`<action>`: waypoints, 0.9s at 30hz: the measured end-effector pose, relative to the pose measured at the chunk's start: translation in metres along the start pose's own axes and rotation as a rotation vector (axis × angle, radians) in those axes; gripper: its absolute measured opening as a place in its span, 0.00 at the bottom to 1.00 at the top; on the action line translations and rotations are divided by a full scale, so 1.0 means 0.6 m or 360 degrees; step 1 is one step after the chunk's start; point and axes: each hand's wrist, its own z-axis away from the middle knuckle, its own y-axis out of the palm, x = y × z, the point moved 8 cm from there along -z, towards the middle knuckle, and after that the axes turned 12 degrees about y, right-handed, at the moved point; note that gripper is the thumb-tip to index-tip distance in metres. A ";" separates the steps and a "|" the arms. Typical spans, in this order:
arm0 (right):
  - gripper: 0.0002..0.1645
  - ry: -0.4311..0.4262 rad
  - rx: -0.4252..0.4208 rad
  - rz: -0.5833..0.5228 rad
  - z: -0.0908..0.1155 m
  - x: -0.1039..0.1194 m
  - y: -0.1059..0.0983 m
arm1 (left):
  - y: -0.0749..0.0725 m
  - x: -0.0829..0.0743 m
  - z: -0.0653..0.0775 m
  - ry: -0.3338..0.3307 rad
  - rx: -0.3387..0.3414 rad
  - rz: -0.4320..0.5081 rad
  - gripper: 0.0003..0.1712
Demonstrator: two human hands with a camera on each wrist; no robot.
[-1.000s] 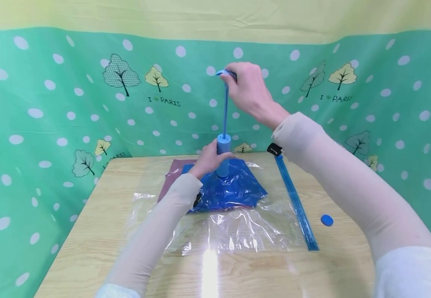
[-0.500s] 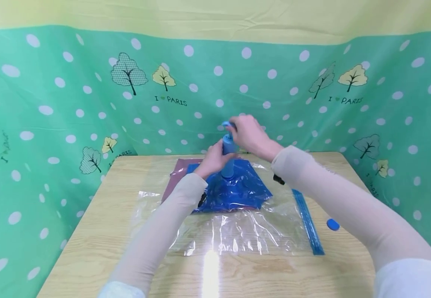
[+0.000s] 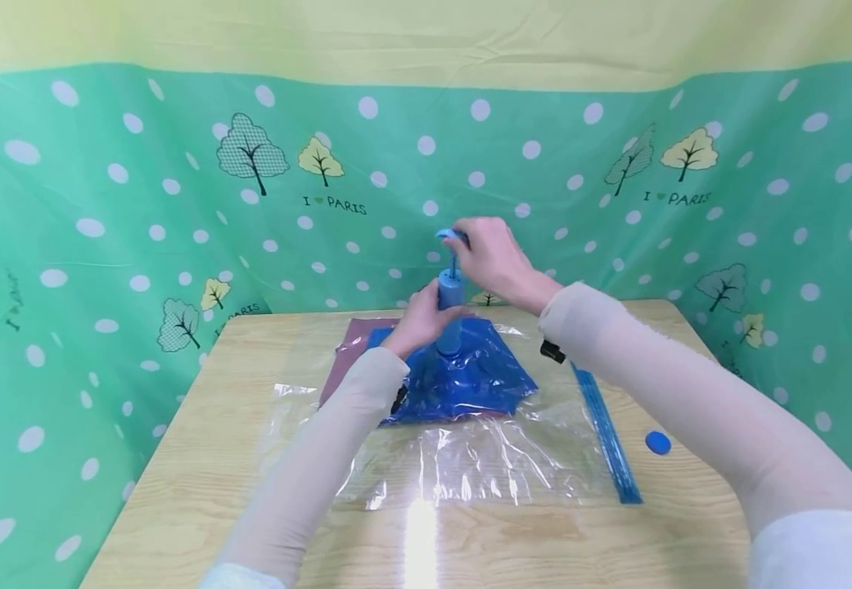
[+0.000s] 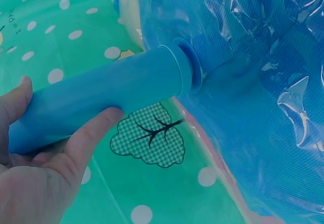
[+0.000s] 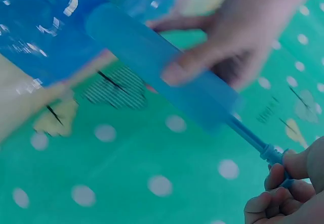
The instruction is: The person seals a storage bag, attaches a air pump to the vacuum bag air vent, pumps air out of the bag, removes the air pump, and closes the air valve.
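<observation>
One light-blue hand pump [image 3: 450, 335], upright near the middle of the table, its foot set on the blue-filled part of a transparent plastic bag [image 3: 462, 470]. A round blue rim [image 4: 190, 64] shows where barrel meets plastic (seen best from the left wrist).

One left hand [image 3: 426, 317]: fingers and thumb wrapped about the pump's barrel, on its upper part.

One right hand [image 3: 492, 255]: fingers curled over the pump's handle [image 3: 448, 234], just above the barrel; a short length of rod [image 3: 453, 265] exposed between the two.

Contents of the bag: blue ribbed fabric [image 3: 470, 380], creased film over it; one mauve-pink piece [image 3: 355, 348], showing at the left edge of the blue.

One long blue strip [image 3: 606, 433], lying along the right side of the bag (joined to it or loose, cannot be told).

One round blue disc [image 3: 658, 442], flat on the wood to the right of the strip, apart from it.

One pale wooden table [image 3: 175, 466], and behind it one green curtain [image 3: 367, 270] with white dots, printed trees and a yellow upper band.
</observation>
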 end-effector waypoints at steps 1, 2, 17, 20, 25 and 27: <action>0.14 -0.0008 -0.0023 -0.0021 -0.004 0.009 -0.014 | 0.001 0.001 0.000 -0.0010 -0.0008 0.0003 0.32; 0.14 -0.0018 -0.0050 -0.0050 -0.009 0.018 -0.029 | 0.001 0.003 -0.001 -0.0016 -0.0021 0.0007 0.32; 0.14 -0.0116 -0.0326 -0.0103 -0.025 0.046 -0.080 | 0.000 0.005 -0.008 0.0000 -0.0050 0.0037 0.33; 0.12 -0.0070 -0.0116 -0.0007 -0.016 0.017 -0.014 | -0.003 0.009 -0.006 -0.0005 -0.0036 0.0024 0.33; 0.11 0.0041 0.0026 0.0097 0.002 -0.026 0.057 | -0.002 0.010 -0.002 0.0049 -0.0019 0.0043 0.32; 0.11 0.0076 0.0035 0.0103 0.006 -0.036 0.067 | 0.000 0.010 -0.002 0.0066 -0.0012 0.0065 0.32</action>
